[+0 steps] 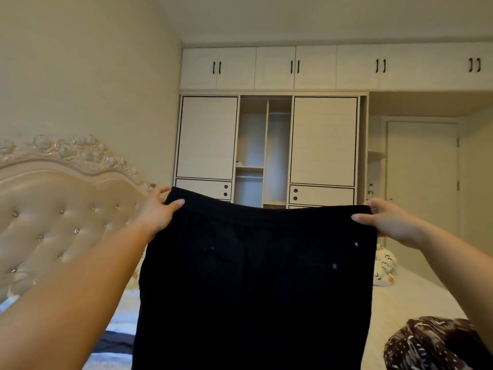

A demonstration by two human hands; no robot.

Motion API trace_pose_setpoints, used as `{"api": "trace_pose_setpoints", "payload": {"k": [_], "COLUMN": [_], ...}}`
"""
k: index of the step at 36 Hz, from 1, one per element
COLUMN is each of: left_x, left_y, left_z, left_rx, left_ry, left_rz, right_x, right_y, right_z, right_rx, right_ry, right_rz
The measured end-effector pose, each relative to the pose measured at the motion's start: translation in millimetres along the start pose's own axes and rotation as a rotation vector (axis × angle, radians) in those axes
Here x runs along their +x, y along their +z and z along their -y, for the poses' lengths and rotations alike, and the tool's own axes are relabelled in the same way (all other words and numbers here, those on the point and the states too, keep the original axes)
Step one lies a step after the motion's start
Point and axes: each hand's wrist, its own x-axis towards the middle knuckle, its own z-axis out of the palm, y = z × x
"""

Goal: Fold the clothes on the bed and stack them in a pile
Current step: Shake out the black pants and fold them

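Observation:
A black garment (256,284) with an elastic waistband hangs spread out in the air in front of me, above the bed (410,297). My left hand (157,212) pinches the waistband's left corner. My right hand (386,222) pinches the right corner. The cloth drops past the bottom of the frame and hides the middle of the bed. A crumpled brown patterned garment (434,345) lies on the bed at the lower right. A white patterned cloth (384,265) lies further back on the right.
A padded cream headboard (53,209) stands at the left. Blue and grey bedding (114,340) shows at the lower left. A cream wardrobe (269,150) with an open middle bay fills the far wall. A closed door (421,180) is at the right.

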Motion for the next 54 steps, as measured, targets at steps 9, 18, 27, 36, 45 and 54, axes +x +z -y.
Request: {"api": "trace_pose_setpoints", "payload": {"k": [9,18,27,36,45,54], "left_x": [-3,-13,-57,-58,-49,-42], "left_y": [-16,70,131,124,117,93], "left_z": [9,-30,-76,-83,-71,-68], "left_rx": [0.317,0.321,0.018,0.290,-0.050,-0.327], "left_ry": [-0.162,-0.163,0.025,0.176,0.055,0.047], "left_rz": [0.232,0.162,0.480,0.640,0.495,0.418], "right_x": [-21,-21,-21,-22,-27,-27], "right_y": [18,81,121,123,114,96], "right_z": [3,53,88,98,84,42], "right_rx": [0.718,0.455,0.415,0.603,0.253,-0.558], "right_ry": [0.242,0.055,-0.040,-0.061,-0.313,-0.334], "right_rz": [-0.032,-0.115,-0.050,-0.133,-0.085,-0.088]}}
